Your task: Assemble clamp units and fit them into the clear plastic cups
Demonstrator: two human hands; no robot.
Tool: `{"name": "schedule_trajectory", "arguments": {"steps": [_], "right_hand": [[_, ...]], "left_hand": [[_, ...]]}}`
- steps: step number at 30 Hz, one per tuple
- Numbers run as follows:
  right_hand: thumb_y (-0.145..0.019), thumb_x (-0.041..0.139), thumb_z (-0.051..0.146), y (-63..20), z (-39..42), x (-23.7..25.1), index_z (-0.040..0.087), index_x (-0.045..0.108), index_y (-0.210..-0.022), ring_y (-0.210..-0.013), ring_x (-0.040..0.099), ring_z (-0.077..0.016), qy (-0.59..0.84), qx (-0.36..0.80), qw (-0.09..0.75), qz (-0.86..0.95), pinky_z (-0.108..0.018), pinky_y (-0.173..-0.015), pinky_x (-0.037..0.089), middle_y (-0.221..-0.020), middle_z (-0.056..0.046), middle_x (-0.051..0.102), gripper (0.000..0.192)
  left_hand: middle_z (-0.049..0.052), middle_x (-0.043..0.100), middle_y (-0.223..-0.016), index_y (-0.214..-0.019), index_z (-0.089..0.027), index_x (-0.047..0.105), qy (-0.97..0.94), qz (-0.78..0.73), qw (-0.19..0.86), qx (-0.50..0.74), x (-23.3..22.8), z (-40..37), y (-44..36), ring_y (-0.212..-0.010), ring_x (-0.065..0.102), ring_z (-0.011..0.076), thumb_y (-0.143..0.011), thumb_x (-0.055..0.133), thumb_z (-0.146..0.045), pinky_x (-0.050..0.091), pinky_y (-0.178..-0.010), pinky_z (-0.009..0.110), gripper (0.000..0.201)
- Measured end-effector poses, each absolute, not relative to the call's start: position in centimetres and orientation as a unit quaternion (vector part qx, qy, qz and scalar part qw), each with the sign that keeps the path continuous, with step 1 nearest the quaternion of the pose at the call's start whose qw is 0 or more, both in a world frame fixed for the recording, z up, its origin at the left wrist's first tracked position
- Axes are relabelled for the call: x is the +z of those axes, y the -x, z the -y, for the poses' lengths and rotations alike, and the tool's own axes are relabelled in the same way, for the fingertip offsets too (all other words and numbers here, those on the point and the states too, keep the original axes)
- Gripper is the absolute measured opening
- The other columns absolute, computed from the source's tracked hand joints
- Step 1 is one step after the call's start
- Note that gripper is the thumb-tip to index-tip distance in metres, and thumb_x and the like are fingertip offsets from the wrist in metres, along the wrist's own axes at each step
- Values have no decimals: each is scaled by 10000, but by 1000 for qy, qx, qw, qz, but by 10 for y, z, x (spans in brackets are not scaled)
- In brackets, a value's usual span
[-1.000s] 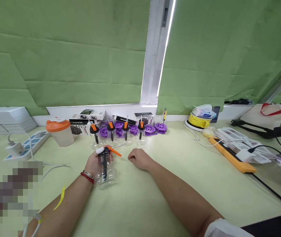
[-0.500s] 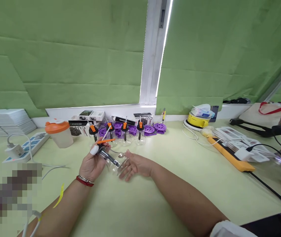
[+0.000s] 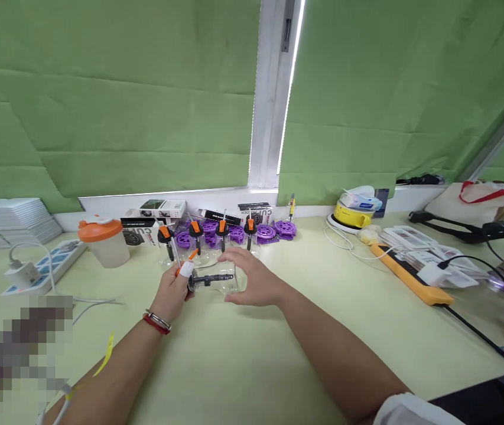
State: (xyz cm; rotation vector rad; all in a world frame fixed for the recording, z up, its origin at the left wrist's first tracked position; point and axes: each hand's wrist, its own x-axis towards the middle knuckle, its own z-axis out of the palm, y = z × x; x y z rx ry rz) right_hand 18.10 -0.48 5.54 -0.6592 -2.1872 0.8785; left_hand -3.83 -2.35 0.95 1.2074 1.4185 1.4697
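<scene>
Pale surface (image 3: 252, 372) looks the same, but the right hand (image 3: 260, 280) has swung in from sitting apart a second ago and now arcs around the base end of the bottle (image 3: 214, 280), fingers spread wide; can't tell if they're actually gripping. Left hand's (image 3: 171, 295) fingers are clamped round the capped end. Bottle's gone from upright to roughly sideways between both hands, base pointing right. Orange lever (image 3: 194, 254) sticks up near the left fingers.

One bottle (image 3: 214, 280) is being held sideways between the hands (image 3: 169, 298) — behind it, four bottles (image 3: 223, 228) are standing rowed on the tabletop (image 3: 243, 372) — cup (image 3: 104, 243) sitting left, power strip (image 3: 411, 275) lying right.
</scene>
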Motion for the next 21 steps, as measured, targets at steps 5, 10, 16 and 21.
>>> {"name": "schedule_trajectory", "arguments": {"steps": [5, 10, 16, 21], "right_hand": [[-663, 711, 525, -180, 0, 54, 305, 330, -1376, -1252, 377, -269, 263, 377, 347, 817, -442, -993, 385, -1412, -100, 327, 838], [-797, 444, 662, -181, -9, 44, 231, 364, -1353, -957, 592, -247, 350, 561, 259, 704, -410, -725, 525, -1262, -161, 469, 708], [-746, 628, 530, -184, -9, 46, 335, 380, -1348, -1215, 421, -241, 278, 474, 357, 755, -401, -936, 432, -1424, -67, 338, 679], [-763, 553, 600, -184, -8, 45, 253, 373, -1356, -977, 571, -241, 353, 531, 263, 724, -377, -711, 523, -1299, -141, 449, 710]], "left_hand": [[-60, 446, -530, -703, -197, 484, -442, -555, 368, 601, 7, 24, 35, -379, 400, 81, -791, 491, -503, 339, -313, 193, 318], [-66, 418, -510, -678, -203, 463, -455, -564, 343, 597, 3, 24, 36, -377, 418, 87, -786, 519, -475, 355, -312, 198, 298], [-57, 439, -527, -697, -196, 477, -436, -552, 358, 614, 4, 24, 36, -375, 428, 87, -789, 524, -500, 353, -308, 200, 321], [-60, 424, -506, -680, -194, 482, -461, -559, 358, 589, 6, 27, 33, -363, 443, 91, -791, 533, -465, 346, -305, 200, 297]]}}
